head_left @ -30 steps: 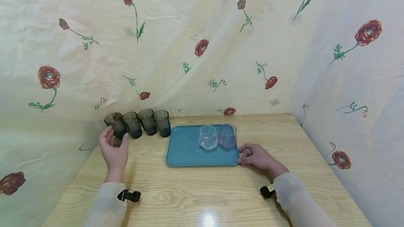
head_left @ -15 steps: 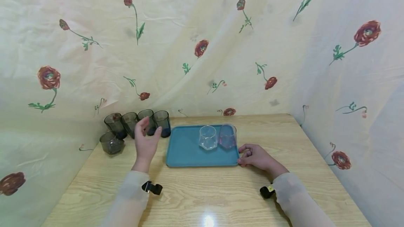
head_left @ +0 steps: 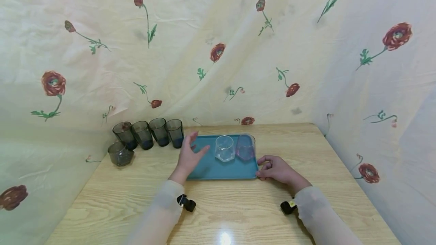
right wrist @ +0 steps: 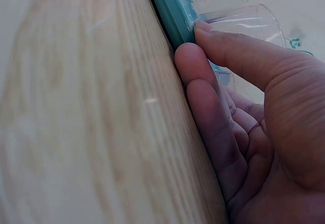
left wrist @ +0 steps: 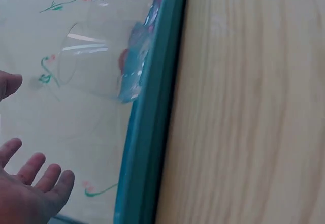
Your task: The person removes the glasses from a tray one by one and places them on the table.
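Observation:
A blue rectangular tray [head_left: 218, 171] lies on the wooden table and carries two glasses on its right half. One is a clear faceted glass [head_left: 224, 149]; beside it stands a pink-tinted glass [head_left: 246, 147]. My left hand [head_left: 190, 158] hovers over the tray's left end, thumb and fingers spread, holding nothing. In the left wrist view its fingers [left wrist: 51, 178] are apart from the clear glass. My right hand [head_left: 276, 169] pinches the tray's right edge near the front corner, thumb on top and fingers outside, as the right wrist view shows.
Several tall dark glasses [head_left: 142, 135] stand in a row at the back left of the table [head_left: 218, 207]. In front of them sits a low grey faceted glass [head_left: 120, 154]. Flower-printed cloth [head_left: 184, 48] hangs behind and on both sides.
My left hand has moved right, from beside the grey faceted glass, past the dark glasses, to above the tray's left end. My right hand and the tray have stayed in place.

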The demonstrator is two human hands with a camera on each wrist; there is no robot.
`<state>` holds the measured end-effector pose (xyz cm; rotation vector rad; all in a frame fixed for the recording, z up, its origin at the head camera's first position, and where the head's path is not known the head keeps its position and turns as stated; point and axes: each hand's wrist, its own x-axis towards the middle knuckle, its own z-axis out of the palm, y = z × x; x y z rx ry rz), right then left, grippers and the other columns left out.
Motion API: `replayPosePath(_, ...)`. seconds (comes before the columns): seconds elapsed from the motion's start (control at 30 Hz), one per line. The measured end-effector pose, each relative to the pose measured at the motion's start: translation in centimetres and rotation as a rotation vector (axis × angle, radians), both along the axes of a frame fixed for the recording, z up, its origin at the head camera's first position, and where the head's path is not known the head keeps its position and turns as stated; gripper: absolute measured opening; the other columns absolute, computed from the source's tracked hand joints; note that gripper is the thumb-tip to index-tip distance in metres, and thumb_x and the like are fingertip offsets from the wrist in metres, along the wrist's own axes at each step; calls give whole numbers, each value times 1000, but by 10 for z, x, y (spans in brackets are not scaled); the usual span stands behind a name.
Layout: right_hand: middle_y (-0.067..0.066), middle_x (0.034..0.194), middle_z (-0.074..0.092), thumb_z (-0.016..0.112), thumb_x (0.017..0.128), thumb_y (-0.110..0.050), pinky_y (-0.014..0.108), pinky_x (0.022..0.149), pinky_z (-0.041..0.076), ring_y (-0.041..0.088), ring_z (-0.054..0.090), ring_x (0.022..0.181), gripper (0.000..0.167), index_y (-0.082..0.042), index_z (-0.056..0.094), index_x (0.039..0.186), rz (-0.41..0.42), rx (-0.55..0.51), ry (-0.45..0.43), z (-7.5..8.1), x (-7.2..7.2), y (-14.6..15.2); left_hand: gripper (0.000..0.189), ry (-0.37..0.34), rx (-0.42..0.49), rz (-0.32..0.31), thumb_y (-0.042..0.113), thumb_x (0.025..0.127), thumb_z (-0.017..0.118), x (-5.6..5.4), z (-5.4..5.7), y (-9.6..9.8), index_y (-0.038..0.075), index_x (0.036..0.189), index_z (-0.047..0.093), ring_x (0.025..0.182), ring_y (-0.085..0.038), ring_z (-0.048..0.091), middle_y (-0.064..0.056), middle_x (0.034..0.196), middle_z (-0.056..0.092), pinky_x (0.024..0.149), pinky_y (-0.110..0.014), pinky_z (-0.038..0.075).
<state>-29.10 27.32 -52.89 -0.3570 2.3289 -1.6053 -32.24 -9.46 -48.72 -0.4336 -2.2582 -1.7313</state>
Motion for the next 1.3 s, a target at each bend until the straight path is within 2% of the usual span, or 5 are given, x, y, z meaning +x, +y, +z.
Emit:
replayPosePath(0.37, 12, 83, 72, 82, 93, -10, 31, 66, 60, 25, 71, 75, 51, 11, 55, 132, -11, -27, -17, 2, 1, 1, 82, -136, -53, -115, 23, 93, 84, 0, -11, 38, 6, 158, 37, 148, -41, 37, -19, 161, 38, 117, -58, 37)
replayPosePath(0.67, 12, 83, 72, 81, 93, -10, 30, 65, 59, 24, 71, 75, 51, 11, 55, 131, -4, -23, -7, 3, 3, 2, 84, -163, -108, -82, 27, 90, 87, 3, -16, 56, 13, 158, 39, 141, -37, 47, -16, 156, 44, 108, -55, 47)
replayPosePath(0.87, 13, 84, 73, 81, 93, -8, 30, 65, 59, 24, 71, 75, 50, 11, 55, 131, -5, -36, -15, 3, 4, 0, 81, -181, -112, -74, 24, 91, 85, 3, -23, 61, 10, 157, 40, 132, -37, 54, -17, 153, 47, 97, -55, 53)
replayPosePath(1.03, 12, 82, 72, 82, 92, -10, 30, 64, 58, 24, 71, 74, 50, 11, 56, 130, -6, -14, -5, 2, 5, 0, 78, -178, -128, -54, 19, 92, 83, 3, -28, 63, 9, 157, 40, 131, -37, 55, -15, 151, 49, 96, -54, 54)
replayPosePath(1.3, 12, 83, 72, 82, 92, -12, 31, 65, 59, 25, 71, 75, 52, 11, 55, 131, -6, -17, -3, 4, 4, 0, 75, -127, -119, -38, 12, 91, 84, 1, -31, 63, 6, 154, 44, 129, -41, 55, -22, 149, 49, 98, -56, 53)
